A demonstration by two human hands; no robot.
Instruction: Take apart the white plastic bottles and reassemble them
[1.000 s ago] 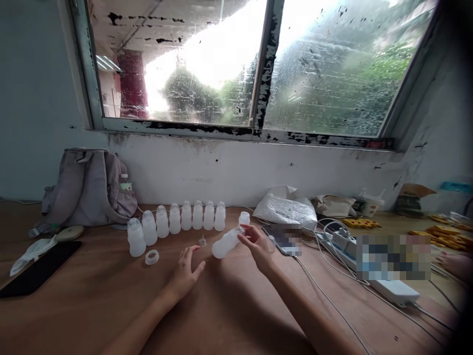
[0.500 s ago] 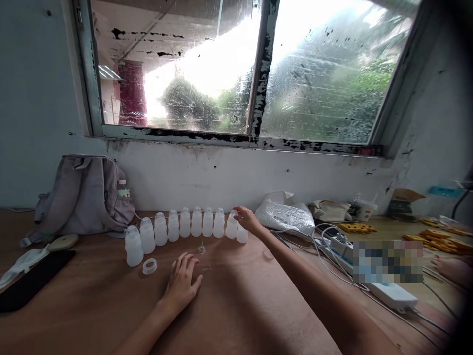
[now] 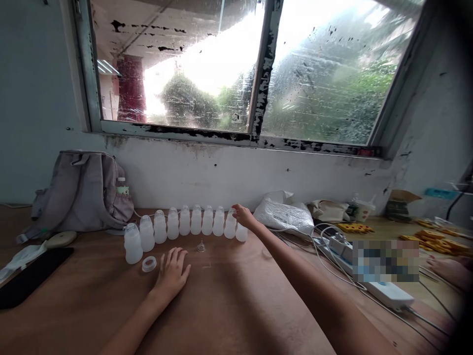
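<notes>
Frosted white baby bottles with clear tops stand in a curved row on the brown table; the leftmost bottle (image 3: 133, 244) is closest to me. My right hand (image 3: 243, 217) reaches to the row's right end, its fingers closed on the top of the second bottle from the right (image 3: 230, 228). The last bottle (image 3: 241, 233) stands partly behind that hand and wrist. Palm down on the table, my left hand (image 3: 172, 271) has its fingers stretched out and holds nothing. Just left of it lies a white collar ring (image 3: 149, 264). A small clear nipple-like part (image 3: 201, 246) sits beyond it.
At the left are a grey backpack (image 3: 86, 197), a black flat case (image 3: 35, 278) and a round beige object (image 3: 61, 239). A silver padded bag (image 3: 284, 214), cables and a white power strip (image 3: 388, 293) lie right. Another person's hand (image 3: 449, 271) shows at the far right.
My left hand has slid a little left across the table, closer to the collar ring. My right hand stays at the same bottle, and the bottles keep their places.
</notes>
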